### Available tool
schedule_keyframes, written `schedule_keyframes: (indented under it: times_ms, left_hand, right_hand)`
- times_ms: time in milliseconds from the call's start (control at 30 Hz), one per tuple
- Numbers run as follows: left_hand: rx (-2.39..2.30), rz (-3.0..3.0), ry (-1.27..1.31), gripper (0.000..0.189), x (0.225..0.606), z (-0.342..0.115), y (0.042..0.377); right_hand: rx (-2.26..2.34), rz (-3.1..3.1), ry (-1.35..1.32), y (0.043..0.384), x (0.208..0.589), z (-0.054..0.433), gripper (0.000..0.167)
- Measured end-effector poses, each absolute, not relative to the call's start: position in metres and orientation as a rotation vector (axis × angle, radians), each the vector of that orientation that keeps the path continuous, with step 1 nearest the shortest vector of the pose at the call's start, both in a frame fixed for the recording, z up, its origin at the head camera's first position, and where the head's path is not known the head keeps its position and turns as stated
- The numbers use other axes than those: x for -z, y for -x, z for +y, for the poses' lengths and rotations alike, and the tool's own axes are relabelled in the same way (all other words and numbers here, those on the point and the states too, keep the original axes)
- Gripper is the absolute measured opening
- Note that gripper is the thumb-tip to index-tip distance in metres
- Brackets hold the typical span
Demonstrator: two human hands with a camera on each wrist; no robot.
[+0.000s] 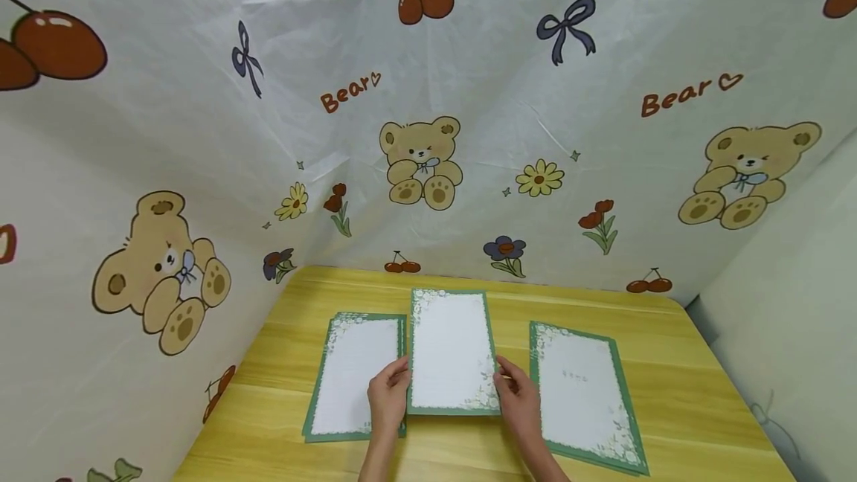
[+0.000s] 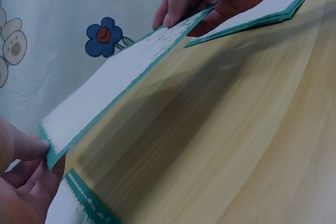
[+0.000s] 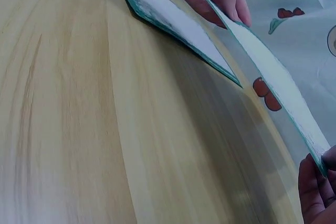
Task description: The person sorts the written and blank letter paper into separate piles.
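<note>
A sheet of paper (image 1: 450,352) with a green border and white floral corners is held up off the table between both hands. My left hand (image 1: 388,395) pinches its left edge, and my right hand (image 1: 519,402) pinches the right edge. In the left wrist view the same sheet (image 2: 121,82) spans from one hand to the other, raised over the wood. To the left lies a stack of matching sheets (image 1: 355,378), partly covered by the left hand. On the right rests another stack of bordered sheets (image 1: 582,393), with faint marks on its top sheet.
The yellow wood-grain table (image 1: 696,393) carries both stacks. Behind and to the left hangs a white cloth (image 1: 469,80) printed with bears, cherries, bows and flowers. A thin cord (image 1: 770,415) shows by the right-hand wall.
</note>
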State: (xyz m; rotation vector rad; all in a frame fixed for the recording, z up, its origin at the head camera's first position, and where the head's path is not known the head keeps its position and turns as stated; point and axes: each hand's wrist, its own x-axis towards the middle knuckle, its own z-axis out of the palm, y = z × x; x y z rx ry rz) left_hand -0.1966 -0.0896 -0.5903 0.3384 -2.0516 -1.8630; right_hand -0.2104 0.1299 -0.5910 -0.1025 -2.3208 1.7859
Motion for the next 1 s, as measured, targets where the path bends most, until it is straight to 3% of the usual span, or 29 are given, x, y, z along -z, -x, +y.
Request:
schedule_keyframes:
  times_ms: [633,1000]
  left_hand:
    - [1.418,-2.146,-0.632,0.026,0.582,-0.188,0.168]
    - [1.181,-2.203,-0.642,0.027,0.592,-0.206,0.160]
  right_hand:
    - [-1.927,-2.191,-0.229,0.202,0.608,0.014,0.029]
    - [-1.801,-2.291,-0.379,0.202,0.609,-0.011,0.028]
